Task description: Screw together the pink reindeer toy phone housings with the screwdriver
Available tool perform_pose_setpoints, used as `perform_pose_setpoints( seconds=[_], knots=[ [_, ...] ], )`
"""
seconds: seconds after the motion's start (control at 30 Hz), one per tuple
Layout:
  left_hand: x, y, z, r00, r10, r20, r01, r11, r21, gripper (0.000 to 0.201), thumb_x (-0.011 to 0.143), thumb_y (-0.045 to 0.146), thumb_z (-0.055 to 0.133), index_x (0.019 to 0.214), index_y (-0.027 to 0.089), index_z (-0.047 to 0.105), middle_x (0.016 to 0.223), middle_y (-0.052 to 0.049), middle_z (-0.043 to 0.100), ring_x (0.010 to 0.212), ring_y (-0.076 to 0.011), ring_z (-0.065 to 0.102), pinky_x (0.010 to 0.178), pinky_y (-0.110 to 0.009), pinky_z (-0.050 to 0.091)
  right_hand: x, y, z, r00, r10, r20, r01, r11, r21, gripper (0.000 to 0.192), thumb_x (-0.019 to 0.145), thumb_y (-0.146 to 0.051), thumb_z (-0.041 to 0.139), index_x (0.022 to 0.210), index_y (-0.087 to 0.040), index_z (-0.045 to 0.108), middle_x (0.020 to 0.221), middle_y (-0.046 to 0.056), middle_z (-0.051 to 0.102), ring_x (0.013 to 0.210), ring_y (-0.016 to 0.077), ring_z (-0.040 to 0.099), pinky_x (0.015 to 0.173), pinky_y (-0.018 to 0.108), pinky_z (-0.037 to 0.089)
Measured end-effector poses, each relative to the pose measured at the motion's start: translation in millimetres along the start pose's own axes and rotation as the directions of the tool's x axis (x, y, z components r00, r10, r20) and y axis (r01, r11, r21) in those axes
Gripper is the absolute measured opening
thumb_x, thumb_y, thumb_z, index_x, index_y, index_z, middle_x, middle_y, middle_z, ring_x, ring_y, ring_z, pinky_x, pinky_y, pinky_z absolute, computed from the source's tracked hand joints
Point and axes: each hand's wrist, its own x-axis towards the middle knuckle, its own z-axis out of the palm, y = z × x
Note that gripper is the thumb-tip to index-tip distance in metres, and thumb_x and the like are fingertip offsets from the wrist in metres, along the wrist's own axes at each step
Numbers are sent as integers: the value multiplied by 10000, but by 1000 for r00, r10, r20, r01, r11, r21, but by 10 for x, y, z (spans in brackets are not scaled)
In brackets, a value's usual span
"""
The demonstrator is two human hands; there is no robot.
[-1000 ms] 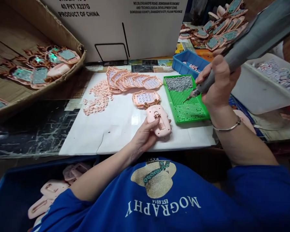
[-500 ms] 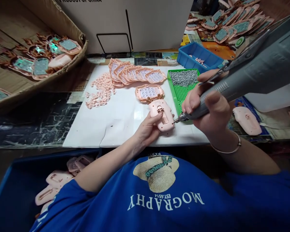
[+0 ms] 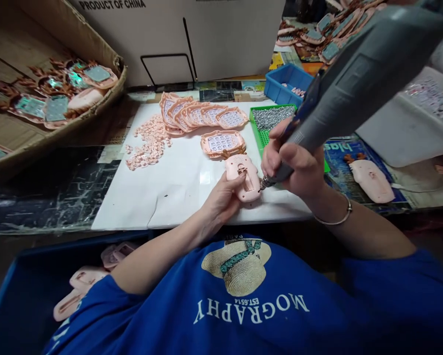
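Observation:
My left hand [image 3: 221,199] grips a pink plastic toy shell [image 3: 242,178] lying back-up on the white sheet [image 3: 177,190]. My right hand [image 3: 293,165] is wrapped around a grey electric screwdriver [image 3: 354,79], whose tip touches the shell's right edge. Just beyond the shell lies a pink keypad front [image 3: 223,143]. Behind my right hand stands a green screw tray [image 3: 271,121] with a heap of small screws at its far end.
A row of overlapping keypad fronts [image 3: 201,116] and a scatter of small pink parts [image 3: 147,145] lie further back. A cardboard box [image 3: 51,93] is at the left, a blue bin [image 3: 288,84] and a white tub [image 3: 413,123] at the right. Another pink shell [image 3: 371,180] lies right.
My right hand has brought the screwdriver from the green tray down and left to the shell's right edge. My left hand has kept hold of the shell.

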Motion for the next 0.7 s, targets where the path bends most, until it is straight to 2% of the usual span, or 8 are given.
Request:
perform_pose_setpoints(
  seconds=[0.07, 0.1, 0.17, 0.2, 0.3, 0.4, 0.53, 0.7],
  knots=[
    [-7, -1, -17, 1000, -8, -6, 8, 1000, 10, 369, 743, 119, 794, 1075, 170, 641, 968, -37, 744, 847, -166, 712, 917, -358, 576, 151, -85, -59, 993, -113, 15, 112, 993, 47, 281, 771, -494, 812, 924, -285, 703, 527, -85, 511, 382, 117, 463, 372, 275, 358],
    [-10, -1, -25, 1000, -16, -4, 16, 1000, 19, 383, 746, 132, 799, 1092, 169, 640, 978, -46, 748, 866, -179, 720, 936, -378, 574, 233, -116, -120, 981, -195, -20, 196, 980, 35, 245, 795, -473, 797, 924, -283, 711, 526, -81, 507, 388, 116, 459, 381, 284, 339],
    [-16, 0, -34, 1000, -29, 1, 29, 999, 35, 391, 761, 155, 797, 1118, 165, 637, 986, -65, 753, 888, -200, 731, 938, -396, 578, 393, -129, -301, 932, -334, -141, 323, 942, -93, 193, 805, -463, 787, 898, -313, 707, 530, -76, 509, 417, 128, 463, 420, 317, 335],
    [-18, 1, -34, 999, -33, 1, 33, 999, 38, 388, 767, 157, 791, 1123, 164, 638, 993, -69, 755, 893, -203, 733, 931, -392, 581, 465, -105, -412, 912, -365, -188, 335, 926, -176, 184, 799, -474, 788, 887, -344, 693, 536, -77, 519, 440, 140, 472, 451, 335, 347],
    [-21, 11, -20, 999, -34, -16, 34, 999, 31, 362, 764, 135, 784, 1100, 160, 652, 993, -57, 757, 875, -179, 728, 920, -347, 577, 625, 53, -741, 920, -320, -229, 232, 911, -342, 229, 793, -565, 761, 928, -448, 617, 562, -93, 562, 547, 199, 534, 569, 382, 394],
    [-25, 24, -4, 999, -48, -15, 49, 998, 32, 349, 760, 131, 790, 1085, 154, 664, 983, -51, 756, 871, -167, 723, 938, -330, 561, 702, 209, -926, 902, -334, -274, 227, 907, -355, 253, 790, -593, 749, 924, -440, 600, 587, -93, 588, 540, 212, 531, 560, 400, 392],
    [-29, 32, -7, 998, -55, -17, 56, 998, 40, 346, 765, 137, 788, 1088, 163, 668, 983, -47, 754, 876, -166, 720, 953, -335, 553, 738, 272, -935, 856, -382, -348, 268, 904, -333, 316, 747, -574, 798, 878, -363, 604, 560, -98, 542, 435, 165, 453, 474, 367, 364],
    [-34, 23, -21, 998, -55, -6, 56, 997, 49, 387, 755, 161, 805, 1112, 160, 658, 1007, -64, 757, 904, -193, 728, 939, -358, 565, 750, 291, -919, 873, -359, -330, 258, 914, -312, 332, 736, -563, 830, 886, -348, 626, 553, -101, 544, 446, 145, 461, 461, 346, 358]
  ],
)
